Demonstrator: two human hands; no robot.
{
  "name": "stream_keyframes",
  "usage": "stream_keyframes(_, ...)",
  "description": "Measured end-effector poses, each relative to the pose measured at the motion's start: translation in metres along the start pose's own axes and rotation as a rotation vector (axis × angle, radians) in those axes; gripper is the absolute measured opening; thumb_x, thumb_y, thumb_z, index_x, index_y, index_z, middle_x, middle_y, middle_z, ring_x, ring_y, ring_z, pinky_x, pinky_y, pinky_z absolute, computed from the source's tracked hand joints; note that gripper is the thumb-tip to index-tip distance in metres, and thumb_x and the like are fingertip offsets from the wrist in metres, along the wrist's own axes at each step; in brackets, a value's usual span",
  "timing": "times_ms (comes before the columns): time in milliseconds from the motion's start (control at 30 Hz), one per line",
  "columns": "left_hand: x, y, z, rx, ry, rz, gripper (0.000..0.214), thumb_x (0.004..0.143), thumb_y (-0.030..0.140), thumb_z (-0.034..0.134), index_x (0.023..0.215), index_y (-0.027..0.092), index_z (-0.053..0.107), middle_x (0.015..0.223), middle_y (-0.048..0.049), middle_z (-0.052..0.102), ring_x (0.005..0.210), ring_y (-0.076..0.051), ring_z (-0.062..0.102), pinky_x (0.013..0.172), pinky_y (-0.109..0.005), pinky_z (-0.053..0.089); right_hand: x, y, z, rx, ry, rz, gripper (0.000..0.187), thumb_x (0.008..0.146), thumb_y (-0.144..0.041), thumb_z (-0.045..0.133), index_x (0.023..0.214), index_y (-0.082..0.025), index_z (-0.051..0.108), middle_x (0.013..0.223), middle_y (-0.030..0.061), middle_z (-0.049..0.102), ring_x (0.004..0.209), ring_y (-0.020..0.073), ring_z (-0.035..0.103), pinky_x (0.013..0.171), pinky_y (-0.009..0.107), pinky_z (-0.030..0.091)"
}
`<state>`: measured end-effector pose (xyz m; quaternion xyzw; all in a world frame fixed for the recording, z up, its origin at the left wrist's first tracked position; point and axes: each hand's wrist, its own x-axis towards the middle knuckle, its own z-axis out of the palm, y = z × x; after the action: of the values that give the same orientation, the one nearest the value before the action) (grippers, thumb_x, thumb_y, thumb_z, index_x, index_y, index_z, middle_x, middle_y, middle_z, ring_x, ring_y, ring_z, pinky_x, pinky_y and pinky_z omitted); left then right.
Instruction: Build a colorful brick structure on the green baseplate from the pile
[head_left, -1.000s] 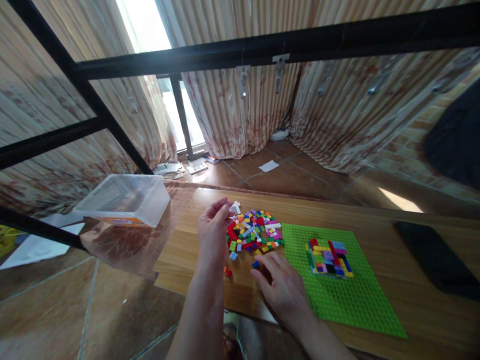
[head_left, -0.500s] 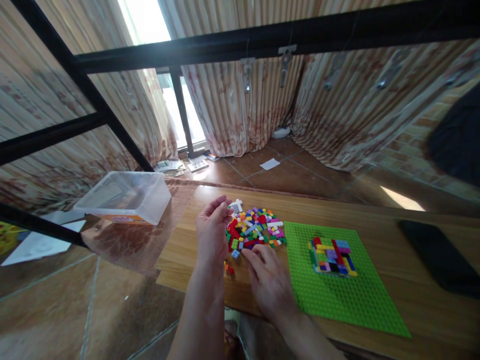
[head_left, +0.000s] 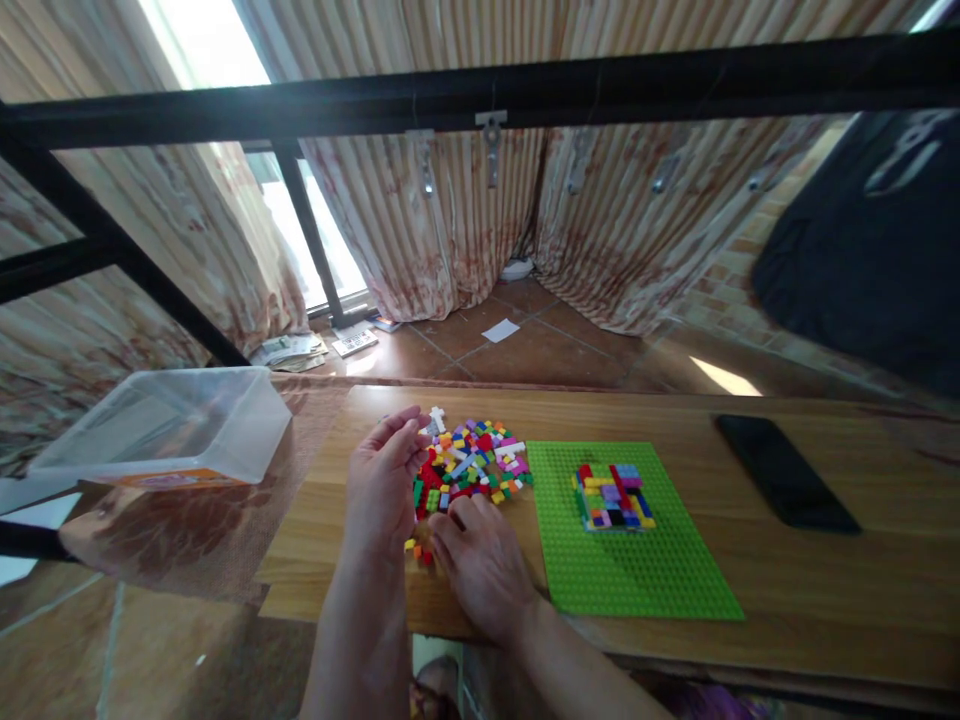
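L hand [head_left: 382,465] by loose bricks [head_left: 474,462] on wood tbl [head_left: 311,530], fingertips curled close; can't tell if pinching anything. R hand [head_left: 484,562] at bricks' near edge, grip hidden. Brick build [head_left: 613,496] on green baseplate [head_left: 637,592], to R.

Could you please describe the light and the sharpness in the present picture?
Head view: the window at upper left is washed out by glare; head view: a sunlit patch lies on the floor; head view: a soft shadow darkens part of the green baseplate; head view: fine detail is soft, so whether the left hand holds a piece is unclear.
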<state>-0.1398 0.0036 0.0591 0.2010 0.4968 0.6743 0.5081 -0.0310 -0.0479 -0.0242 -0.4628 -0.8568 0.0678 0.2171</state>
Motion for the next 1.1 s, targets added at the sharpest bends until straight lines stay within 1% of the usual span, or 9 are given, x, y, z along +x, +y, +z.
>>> stream_keyframes(167, 0.0, -0.002, 0.002, 0.059, -0.025, -0.014, 0.037, 0.056, 0.022, 0.079, 0.089, 0.011, 0.068, 0.08, -0.0029, 0.07, 0.059, -0.005, 0.057, 0.056, -0.014, 0.045, 0.001, 0.001, 0.001, 0.018, 0.01, 0.005, 0.003, 0.088, -0.021, 0.058, 0.089, -0.02, 0.06, 0.085, 0.002, 0.057, 0.082, 0.019, 0.048, 0.073, 0.032, 0.036)
stream_keyframes(367, 0.002, -0.009, 0.003, 0.132, -0.037, 0.002, 0.039, 0.055, 0.025, 0.08, 0.09, 0.012, 0.07, 0.081, -0.002, 0.07, 0.06, -0.004, 0.057, 0.058, -0.013, 0.045, 0.003, 0.003, -0.001, 0.018, 0.03, 0.012, 0.011, 0.085, -0.018, 0.056, 0.095, -0.017, 0.06, 0.089, 0.0047, 0.06, 0.082, 0.0207, 0.049, 0.073, 0.034, 0.039)
stream_keyframes(467, 0.003, -0.01, 0.004, 0.161, -0.046, 0.01, 0.04, 0.054, 0.026, 0.081, 0.09, 0.012, 0.07, 0.081, -0.002, 0.07, 0.061, -0.005, 0.057, 0.059, -0.014, 0.046, 0.003, 0.004, -0.006, 0.084, 0.067, 0.019, 0.013, 0.085, -0.017, 0.055, 0.095, -0.017, 0.061, 0.091, 0.0053, 0.061, 0.085, 0.0209, 0.051, 0.076, 0.034, 0.041)
stream_keyframes(600, 0.004, -0.015, 0.007, 0.198, -0.067, 0.017, 0.042, 0.054, 0.028, 0.081, 0.092, 0.013, 0.07, 0.08, -0.0023, 0.07, 0.06, -0.006, 0.057, 0.058, -0.015, 0.045, 0.0, 0.013, -0.027, 0.257, 0.215, 0.069, 0.02, 0.085, -0.015, 0.053, 0.102, -0.02, 0.062, 0.094, 0.0048, 0.063, 0.091, 0.0204, 0.053, 0.082, 0.033, 0.044)
stream_keyframes(700, -0.001, -0.023, 0.013, 0.257, -0.098, 0.013, 0.043, 0.056, 0.032, 0.08, 0.093, 0.013, 0.07, 0.081, -0.0027, 0.07, 0.06, -0.007, 0.057, 0.058, -0.017, 0.045, -0.006, 0.032, -0.053, 0.354, 0.403, 0.117, 0.021, 0.087, -0.015, 0.051, 0.104, -0.021, 0.062, 0.095, 0.0049, 0.065, 0.093, 0.0191, 0.056, 0.085, 0.033, 0.045)
stream_keyframes(833, -0.017, -0.046, 0.03, 0.405, -0.198, 0.017, 0.034, 0.063, 0.032, 0.074, 0.09, 0.013, 0.071, 0.082, -0.004, 0.071, 0.062, -0.01, 0.058, 0.06, -0.021, 0.045, -0.027, 0.072, -0.088, 0.373, 0.633, 0.342, 0.017, 0.089, -0.022, 0.052, 0.101, -0.021, 0.064, 0.093, 0.0055, 0.066, 0.09, 0.019, 0.059, 0.081, 0.033, 0.047)
stream_keyframes(933, -0.03, -0.071, 0.045, 0.488, -0.34, 0.055, 0.027, 0.068, 0.03, 0.068, 0.089, 0.014, 0.071, 0.082, -0.0045, 0.07, 0.071, -0.014, 0.061, 0.067, -0.025, 0.047, -0.048, 0.102, -0.105, 0.31, 0.617, 0.513, 0.017, 0.087, -0.028, 0.054, 0.097, -0.021, 0.066, 0.09, 0.0051, 0.066, 0.082, 0.0185, 0.059, 0.075, 0.032, 0.047)
stream_keyframes(1000, -0.038, -0.087, 0.052, 0.575, -0.379, 0.114, 0.025, 0.069, 0.028, 0.065, 0.09, 0.015, 0.07, 0.08, -0.0044, 0.069, 0.072, -0.015, 0.06, 0.068, -0.027, 0.047, -0.061, 0.117, -0.111, 0.274, 0.539, 0.562, 0.019, 0.085, -0.03, 0.055, 0.096, -0.02, 0.067, 0.087, 0.0048, 0.066, 0.078, 0.0185, 0.059, 0.072, 0.032, 0.047)
stream_keyframes(1100, -0.047, -0.102, 0.061, 0.681, -0.398, 0.139, 0.026, 0.072, 0.025, 0.063, 0.096, 0.017, 0.069, 0.085, -0.0053, 0.069, 0.074, -0.017, 0.061, 0.067, -0.028, 0.047, -0.073, 0.127, -0.112, 0.229, 0.459, 0.608, 0.02, 0.085, -0.031, 0.054, 0.094, -0.02, 0.067, 0.086, 0.0052, 0.066, 0.077, 0.0191, 0.059, 0.071, 0.032, 0.046)
